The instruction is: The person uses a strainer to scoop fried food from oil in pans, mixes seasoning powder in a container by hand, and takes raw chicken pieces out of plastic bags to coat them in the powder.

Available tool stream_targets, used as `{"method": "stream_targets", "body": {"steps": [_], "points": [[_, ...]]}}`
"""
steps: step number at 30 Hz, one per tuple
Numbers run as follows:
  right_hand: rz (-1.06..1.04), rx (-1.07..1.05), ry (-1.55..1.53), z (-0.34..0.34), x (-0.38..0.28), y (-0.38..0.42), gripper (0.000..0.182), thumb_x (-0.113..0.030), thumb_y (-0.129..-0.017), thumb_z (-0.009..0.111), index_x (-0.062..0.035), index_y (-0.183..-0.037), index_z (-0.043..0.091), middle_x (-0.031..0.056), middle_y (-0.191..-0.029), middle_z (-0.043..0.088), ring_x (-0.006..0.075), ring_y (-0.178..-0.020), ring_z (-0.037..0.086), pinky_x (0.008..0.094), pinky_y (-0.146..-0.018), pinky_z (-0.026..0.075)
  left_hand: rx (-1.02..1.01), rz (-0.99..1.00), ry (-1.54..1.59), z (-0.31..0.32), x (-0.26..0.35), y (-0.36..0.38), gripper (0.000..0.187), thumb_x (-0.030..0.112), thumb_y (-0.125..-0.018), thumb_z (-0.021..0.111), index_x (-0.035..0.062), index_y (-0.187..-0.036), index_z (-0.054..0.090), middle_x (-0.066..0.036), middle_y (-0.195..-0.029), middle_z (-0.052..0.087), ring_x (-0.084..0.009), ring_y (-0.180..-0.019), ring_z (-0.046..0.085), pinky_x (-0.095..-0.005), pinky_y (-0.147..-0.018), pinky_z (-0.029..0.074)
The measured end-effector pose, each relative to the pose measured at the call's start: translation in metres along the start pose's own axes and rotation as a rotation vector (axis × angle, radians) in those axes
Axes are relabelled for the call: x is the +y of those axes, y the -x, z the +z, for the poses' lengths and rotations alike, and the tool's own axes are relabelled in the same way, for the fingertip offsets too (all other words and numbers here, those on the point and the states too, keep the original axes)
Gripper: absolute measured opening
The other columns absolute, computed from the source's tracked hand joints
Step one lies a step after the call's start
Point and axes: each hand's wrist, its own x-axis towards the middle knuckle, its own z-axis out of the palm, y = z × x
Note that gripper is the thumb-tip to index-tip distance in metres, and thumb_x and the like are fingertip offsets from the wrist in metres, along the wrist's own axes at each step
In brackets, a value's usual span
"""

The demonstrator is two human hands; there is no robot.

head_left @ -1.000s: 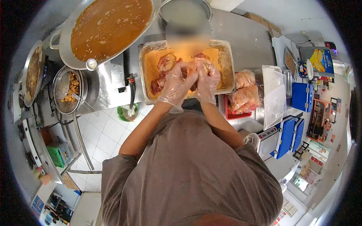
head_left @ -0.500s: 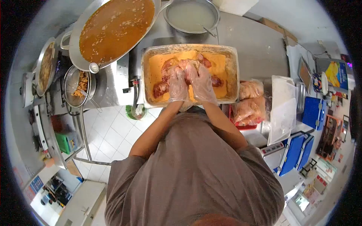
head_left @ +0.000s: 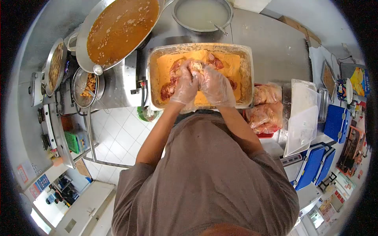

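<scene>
A rectangular tray [head_left: 201, 45] in front of me holds a layer of orange breading powder [head_left: 231, 59]. Over its middle, my left hand [head_left: 184, 87] and my right hand [head_left: 215, 87], both in clear plastic gloves, close together around a raw chicken piece [head_left: 196, 67]. Part of that piece is covered by the fingers. Other reddish chicken pieces lie in the powder: one at the left [head_left: 168, 91], another near the back [head_left: 214, 61], and one partly hidden beside my right wrist [head_left: 232, 83].
A wide pan of orange-brown oil [head_left: 120, 31] stands back left, with a strainer of fried bits [head_left: 84, 87] nearer. Behind the tray is a bowl of cloudy liquid [head_left: 202, 15]. Bagged raw chicken [head_left: 267, 112] and translucent plastic lids [head_left: 301, 122] sit at the right.
Both hands have lifted the chicken piece slightly and turned inward around it. The view has shifted a little, so the tray appears slightly higher and larger.
</scene>
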Motion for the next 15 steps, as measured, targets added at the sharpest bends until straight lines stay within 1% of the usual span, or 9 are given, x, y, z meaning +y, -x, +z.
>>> {"method": "stream_targets", "body": {"steps": [3, 4, 6, 9, 10, 12, 13, 14, 15], "points": [[0.012, 0.103, -0.315, 0.008, 0.009, -0.008, 0.032, -0.031, -0.101, 0.056, -0.0023, -0.113, 0.062, 0.0228, -0.091, 0.068, 0.04, -0.081, 0.067, 0.0446, -0.066, 0.054, -0.143, -0.263, 0.438, 0.001, 0.005, -0.011, 0.042, 0.01, -0.098, 0.056, 0.0078, -0.134, 0.034, -0.011, -0.109, 0.062, -0.0148, -0.086, 0.062, -0.0311, -0.069, 0.054], [0.049, 0.096, -0.32, 0.008, 0.009, -0.008, 0.03, -0.03, -0.101, 0.056, -0.0025, -0.112, 0.062, 0.023, -0.091, 0.068, 0.0409, -0.083, 0.067, 0.0451, -0.067, 0.054, -0.185, -0.418, 0.617, -0.002, 0.013, -0.015, 0.04, 0.007, -0.097, 0.057, 0.0078, -0.131, 0.036, -0.008, -0.108, 0.061, -0.012, -0.09, 0.059, -0.0308, -0.071, 0.054], [0.115, 0.098, -0.328, 0.008, 0.009, -0.015, 0.028, -0.028, -0.101, 0.056, -0.0028, -0.111, 0.063, 0.0235, -0.092, 0.068, 0.0425, -0.085, 0.066, 0.046, -0.068, 0.053, -0.075, -0.36, 0.477, 0.003, 0.017, -0.021, 0.039, 0.008, -0.096, 0.056, 0.0073, -0.129, 0.036, -0.01, -0.106, 0.061, -0.0161, -0.087, 0.06, -0.0338, -0.073, 0.053], [0.157, 0.166, -0.57, 0.024, 0.019, -0.023, 0.027, -0.026, -0.101, 0.056, -0.0008, -0.107, 0.064, 0.0255, -0.092, 0.067, 0.0447, -0.09, 0.064, 0.0484, -0.072, 0.051, 0.073, -0.232, 0.3, 0.007, 0.028, -0.023, 0.037, 0.008, -0.095, 0.054, 0.0055, -0.127, 0.037, -0.013, -0.103, 0.061, -0.0226, -0.085, 0.061, -0.039, -0.076, 0.052], [0.161, 0.205, -0.58, 0.028, 0.021, -0.023, 0.027, -0.026, -0.101, 0.055, -0.0012, -0.107, 0.064, 0.0259, -0.093, 0.067, 0.0451, -0.09, 0.064, 0.0489, -0.073, 0.05, 0.119, -0.179, 0.246, 0.008, 0.032, -0.024, 0.036, 0.008, -0.095, 0.053, 0.0046, -0.127, 0.037, -0.015, -0.101, 0.061, -0.0249, -0.085, 0.061, -0.0409, -0.077, 0.052], [0.164, 0.289, -0.601, 0.031, 0.019, -0.023, 0.026, -0.026, -0.102, 0.054, -0.0018, -0.105, 0.064, 0.0267, -0.096, 0.065, 0.0458, -0.092, 0.063, 0.0499, -0.075, 0.049, 0.223, -0.074, 0.228, 0.02, 0.028, -0.025, 0.035, 0.008, -0.095, 0.052, 0.0023, -0.126, 0.037, -0.018, -0.101, 0.06, -0.0286, -0.087, 0.06, -0.0428, -0.081, 0.05], [0.245, 0.26, -0.606, 0.029, 0.016, -0.026, 0.026, -0.026, -0.102, 0.054, -0.0026, -0.105, 0.064, 0.0264, -0.097, 0.065, 0.0461, -0.092, 0.062, 0.0504, -0.076, 0.049, 0.278, -0.02, 0.219, 0.025, 0.024, -0.026, 0.035, 0.008, -0.095, 0.052, 0.0012, -0.126, 0.037, -0.02, -0.101, 0.06, -0.0304, -0.088, 0.06, -0.0438, -0.083, 0.049], [0.325, 0.229, -0.609, 0.024, 0.012, -0.027, 0.026, -0.026, -0.102, 0.054, -0.0035, -0.106, 0.064, 0.0261, -0.098, 0.064, 0.0465, -0.092, 0.062, 0.051, -0.077, 0.049, 0.302, 0.026, 0.238, 0.024, 0.03, -0.026, 0.031, 0.006, -0.097, 0.05, -0.0006, -0.125, 0.038, -0.018, -0.101, 0.059, -0.0274, -0.092, 0.06, -0.041, -0.084, 0.048], [0.404, 0.195, -0.609, 0.014, 0.007, -0.028, 0.025, -0.027, -0.102, 0.054, -0.0043, -0.106, 0.065, 0.0258, -0.099, 0.063, 0.0469, -0.093, 0.062, 0.0515, -0.077, 0.048, 0.339, 0.037, 0.268, 0.027, 0.033, -0.028, 0.029, 0.006, -0.099, 0.049, -0.0001, -0.125, 0.038, -0.016, -0.101, 0.059, -0.0256, -0.091, 0.059, -0.0397, -0.083, 0.048]]}}
